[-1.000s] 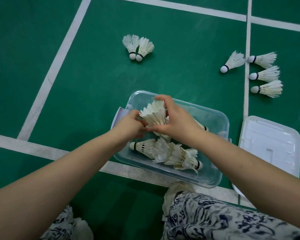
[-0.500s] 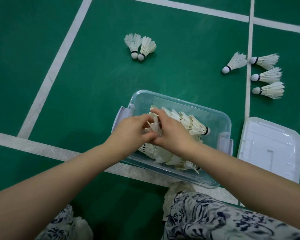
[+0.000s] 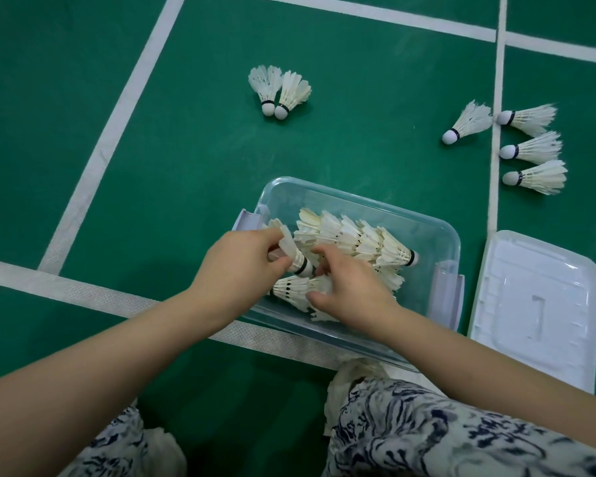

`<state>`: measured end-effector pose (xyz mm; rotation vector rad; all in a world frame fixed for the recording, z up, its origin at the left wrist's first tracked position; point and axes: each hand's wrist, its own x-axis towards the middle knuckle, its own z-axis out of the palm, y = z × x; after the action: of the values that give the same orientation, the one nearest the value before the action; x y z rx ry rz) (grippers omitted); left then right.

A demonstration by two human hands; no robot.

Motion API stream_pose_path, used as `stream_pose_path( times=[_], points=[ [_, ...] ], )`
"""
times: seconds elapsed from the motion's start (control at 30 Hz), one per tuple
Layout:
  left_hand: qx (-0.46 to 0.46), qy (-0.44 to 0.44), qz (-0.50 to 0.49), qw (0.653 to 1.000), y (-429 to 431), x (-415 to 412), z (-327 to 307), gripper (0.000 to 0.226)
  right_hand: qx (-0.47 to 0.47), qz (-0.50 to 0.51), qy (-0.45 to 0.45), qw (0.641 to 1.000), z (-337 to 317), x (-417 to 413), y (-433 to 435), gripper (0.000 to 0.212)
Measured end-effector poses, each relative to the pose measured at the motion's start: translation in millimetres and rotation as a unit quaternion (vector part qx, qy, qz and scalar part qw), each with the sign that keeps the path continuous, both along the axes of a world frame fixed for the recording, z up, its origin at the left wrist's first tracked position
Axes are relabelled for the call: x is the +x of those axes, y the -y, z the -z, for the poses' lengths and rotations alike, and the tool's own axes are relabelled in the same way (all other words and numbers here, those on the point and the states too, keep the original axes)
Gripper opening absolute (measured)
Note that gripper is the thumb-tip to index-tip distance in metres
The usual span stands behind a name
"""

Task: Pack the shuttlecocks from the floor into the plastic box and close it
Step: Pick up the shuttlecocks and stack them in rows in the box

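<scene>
Over the plastic box (image 3: 441, 235) on the floor (image 3: 186, 149), the left hand (image 3: 236, 266) has its grip pinched on a shuttlecock (image 3: 291, 251), cork toward the right hand (image 3: 350, 287), whose grip presses on shuttlecocks inside. Best to nest it into the stacked row (image 3: 355, 237) without crushing feathers. Six more lie beyond the box; the lid (image 3: 534, 304) waits beside its right edge.
</scene>
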<state>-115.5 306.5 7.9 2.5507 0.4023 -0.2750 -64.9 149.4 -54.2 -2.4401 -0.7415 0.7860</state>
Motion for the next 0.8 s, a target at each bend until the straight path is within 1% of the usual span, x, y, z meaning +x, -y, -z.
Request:
stream_pose_path(
  times=[0.07,0.13,0.2,0.27,0.33,0.4,0.5,0.6,0.67,0.7,0.73,0.8],
  points=[
    [-0.018,-0.018,0.007,1.000,7.4,-3.9,6.2,0.010,0.001,0.007,0.018,1.000,0.6,-0.5,4.5,0.064],
    [-0.035,-0.017,0.006,0.999,15.4,-4.8,11.9,0.007,0.003,0.011,0.013,1.000,0.7,-2.8,6.7,0.064],
    [-0.057,-0.019,0.003,0.998,23.1,-3.5,16.7,0.011,0.009,0.014,0.013,1.000,1.5,-4.5,7.4,0.061],
    [-0.073,-0.043,0.009,0.996,30.2,-1.9,23.0,0.017,0.018,0.016,0.022,0.999,2.0,-4.5,9.1,0.055],
    [-0.097,-0.086,-0.009,0.992,34.0,-1.2,30.5,0.019,0.015,0.020,0.026,0.999,1.5,-5.3,11.3,0.051],
    [-0.143,-0.133,-0.050,0.980,33.6,-0.6,36.4,0.022,0.000,0.009,0.035,0.999,2.5,-8.3,11.8,0.050],
    [-0.207,-0.166,-0.090,0.960,30.7,2.8,42.4,0.022,-0.002,-0.001,0.047,0.999,4.2,-10.3,11.9,0.048],
    [-0.291,-0.213,-0.112,0.926,27.4,8.9,46.3,0.015,-0.001,0.002,0.044,0.999,3.4,-8.5,14.5,0.054],
    [-0.334,-0.255,-0.116,0.900,24.8,12.0,49.8,0.008,-0.008,-0.016,0.053,0.998,1.9,-8.8,15.9,0.059],
    [-0.353,-0.273,-0.116,0.887,24.1,12.9,51.7,0.011,-0.014,-0.025,0.052,0.998,0.8,-9.4,15.9,0.060],
    [-0.365,-0.288,-0.113,0.878,24.4,13.9,53.8,0.014,-0.019,-0.032,0.047,0.998,0.3,-9.9,15.4,0.061],
    [-0.350,-0.307,-0.091,0.880,26.7,15.6,56.6,0.007,-0.023,-0.040,0.030,0.998,1.6,-10.5,15.1,0.061]
  ],
)
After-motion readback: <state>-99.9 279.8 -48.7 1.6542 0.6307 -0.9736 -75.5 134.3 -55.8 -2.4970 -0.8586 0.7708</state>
